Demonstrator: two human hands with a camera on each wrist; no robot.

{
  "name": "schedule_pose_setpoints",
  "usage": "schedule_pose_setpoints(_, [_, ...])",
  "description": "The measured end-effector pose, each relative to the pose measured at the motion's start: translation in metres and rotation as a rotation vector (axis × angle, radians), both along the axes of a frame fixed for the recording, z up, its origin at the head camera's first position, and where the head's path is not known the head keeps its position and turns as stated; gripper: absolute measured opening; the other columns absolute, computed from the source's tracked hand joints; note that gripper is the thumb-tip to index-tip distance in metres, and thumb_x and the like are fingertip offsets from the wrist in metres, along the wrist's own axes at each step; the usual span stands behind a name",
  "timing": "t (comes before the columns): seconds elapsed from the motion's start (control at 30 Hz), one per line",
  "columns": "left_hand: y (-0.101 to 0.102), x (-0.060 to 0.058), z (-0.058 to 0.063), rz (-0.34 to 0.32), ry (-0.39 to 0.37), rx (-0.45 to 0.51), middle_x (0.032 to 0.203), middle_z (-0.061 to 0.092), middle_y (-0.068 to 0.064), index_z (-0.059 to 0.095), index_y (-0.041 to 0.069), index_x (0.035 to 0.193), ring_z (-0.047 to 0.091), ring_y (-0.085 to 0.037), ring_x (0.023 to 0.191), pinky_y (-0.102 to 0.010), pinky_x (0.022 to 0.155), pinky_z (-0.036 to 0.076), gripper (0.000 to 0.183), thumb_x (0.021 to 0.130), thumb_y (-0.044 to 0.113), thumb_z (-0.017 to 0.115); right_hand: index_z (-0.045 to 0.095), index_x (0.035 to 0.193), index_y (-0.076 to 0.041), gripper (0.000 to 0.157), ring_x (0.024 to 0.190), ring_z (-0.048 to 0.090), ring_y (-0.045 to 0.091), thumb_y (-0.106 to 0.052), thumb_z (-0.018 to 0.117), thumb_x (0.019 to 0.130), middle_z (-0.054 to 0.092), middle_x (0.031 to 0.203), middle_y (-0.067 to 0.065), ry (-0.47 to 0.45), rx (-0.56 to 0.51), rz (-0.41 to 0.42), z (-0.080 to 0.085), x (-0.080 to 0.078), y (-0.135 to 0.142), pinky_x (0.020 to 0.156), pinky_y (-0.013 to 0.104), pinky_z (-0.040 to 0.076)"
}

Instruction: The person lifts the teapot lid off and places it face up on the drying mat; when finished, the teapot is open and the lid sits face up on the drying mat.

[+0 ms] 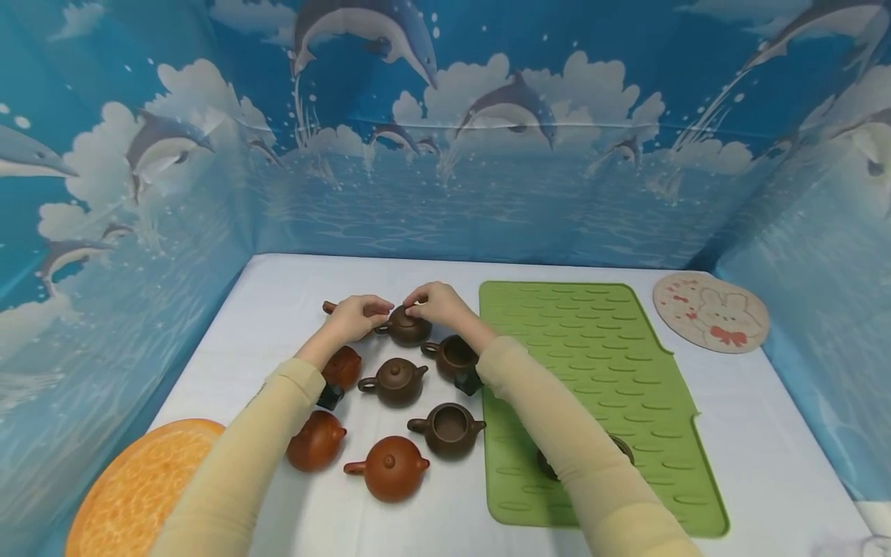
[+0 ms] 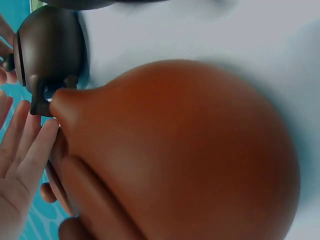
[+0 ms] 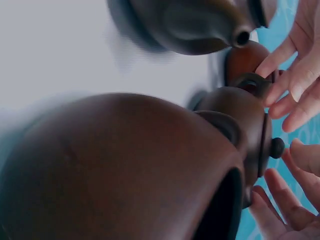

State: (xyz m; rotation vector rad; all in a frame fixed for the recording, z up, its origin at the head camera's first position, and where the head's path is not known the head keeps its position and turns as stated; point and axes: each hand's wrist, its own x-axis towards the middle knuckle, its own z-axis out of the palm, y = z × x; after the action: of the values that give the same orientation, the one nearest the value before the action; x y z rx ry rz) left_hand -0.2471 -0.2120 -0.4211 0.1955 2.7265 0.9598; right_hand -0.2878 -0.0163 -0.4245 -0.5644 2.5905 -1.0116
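A lidded dark brown teapot [image 1: 407, 328] stands at the back of the group, between my two hands. My left hand [image 1: 360, 316] is at its handle side, and in the left wrist view the fingers [image 2: 35, 155] are straight beside the handle. On the spout side is my right hand [image 1: 437, 304], its fingertips close around the lid knob [image 3: 276, 148] with a gap showing in the right wrist view. A reddish teapot [image 2: 190, 150] fills much of the left wrist view. An open-topped dark teapot [image 3: 120, 165] is large in the right wrist view.
Nearer stand a lidded dark teapot [image 1: 395, 382], an open-topped one [image 1: 451, 431] and reddish teapots [image 1: 393, 469]. A green mat [image 1: 557, 325] lies right, with dark round items [image 1: 546, 466] partly behind my right sleeve. An orange round mat [image 1: 139, 487] and a rabbit mat [image 1: 711, 312] flank the table.
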Motion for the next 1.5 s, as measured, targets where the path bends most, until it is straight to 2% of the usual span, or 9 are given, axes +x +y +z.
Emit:
schedule_pose_setpoints(0.2, [0.003,0.0,-0.005,0.001,0.002,-0.019,0.127,0.067,-0.012,0.065,0.009,0.129,0.062,-0.03,0.12,-0.044,0.101,0.049,0.032,0.097,0.016,0.063,0.074,0.114,-0.012,0.022,0.112,0.063,0.024,-0.019,0.068,0.094,0.071,0.118,0.006,-0.006,0.019,0.002,-0.004,0.002,-0.002,0.095,0.037,0.052])
schedule_pose_setpoints(0.47, [0.005,0.001,-0.008,0.017,0.054,-0.067,0.118,0.072,-0.011,0.07,0.008,0.12,0.064,-0.029,0.115,-0.043,0.1,0.05,0.026,0.094,0.013,0.067,0.076,0.108,-0.013,0.018,0.11,0.065,0.022,-0.019,0.071,0.092,0.073,0.114,0.004,0.007,0.064,-0.007,0.001,0.003,-0.003,0.094,0.035,0.053])
schedule_pose_setpoints(0.73, [0.004,0.002,-0.013,0.034,0.094,-0.044,0.109,0.075,-0.011,0.073,0.007,0.115,0.07,-0.026,0.103,-0.041,0.091,0.055,0.023,0.093,0.011,0.068,0.077,0.104,-0.012,0.017,0.111,0.065,0.021,-0.021,0.073,0.09,0.075,0.11,0.003,0.06,0.111,0.02,0.002,0.002,-0.006,0.097,0.034,0.051])
schedule_pose_setpoints(1.0, [0.005,0.004,-0.014,0.046,0.096,-0.041,0.108,0.075,-0.011,0.073,0.007,0.113,0.07,-0.026,0.104,-0.042,0.094,0.053,0.023,0.091,0.011,0.071,0.077,0.105,-0.01,0.017,0.11,0.066,0.02,-0.019,0.07,0.092,0.075,0.109,0.004,0.103,0.094,0.063,0.003,0.004,-0.003,0.097,0.033,0.052])
schedule_pose_setpoints(1.13, [0.006,0.005,-0.014,0.051,0.092,-0.038,0.108,0.075,-0.012,0.073,0.007,0.114,0.07,-0.027,0.103,-0.041,0.09,0.056,0.023,0.092,0.01,0.07,0.075,0.111,-0.012,0.021,0.11,0.066,0.02,-0.022,0.068,0.094,0.074,0.114,0.004,0.069,-0.002,0.028,0.005,0.002,0.006,0.094,0.034,0.053])
schedule_pose_setpoints(1.2, [0.007,0.005,-0.014,0.053,0.092,-0.035,0.108,0.074,-0.013,0.073,0.006,0.115,0.07,-0.027,0.102,-0.04,0.088,0.056,0.023,0.092,0.01,0.069,0.075,0.113,-0.013,0.023,0.109,0.066,0.021,-0.023,0.068,0.094,0.073,0.116,0.005,0.008,-0.09,-0.007,0.007,0.003,0.013,0.093,0.035,0.054])
schedule_pose_setpoints(1.4, [0.007,0.005,-0.014,0.063,0.075,-0.035,0.108,0.074,-0.013,0.073,0.007,0.114,0.069,-0.028,0.104,-0.042,0.09,0.055,0.022,0.093,0.011,0.068,0.064,0.124,0.004,0.031,0.108,0.067,0.025,-0.009,0.063,0.096,0.063,0.127,0.021,-0.399,-0.54,-0.13,0.02,0.01,0.053,0.1,0.041,0.052])
schedule_pose_setpoints(1.5, [0.006,0.006,-0.014,0.063,0.079,-0.048,0.108,0.075,-0.012,0.073,0.008,0.114,0.068,-0.029,0.104,-0.044,0.091,0.054,0.022,0.093,0.012,0.068,0.052,0.133,0.011,0.038,0.102,0.068,0.018,-0.005,0.055,0.099,0.059,0.128,0.023,-0.524,-0.681,-0.15,0.028,0.017,0.085,0.1,0.036,0.052])
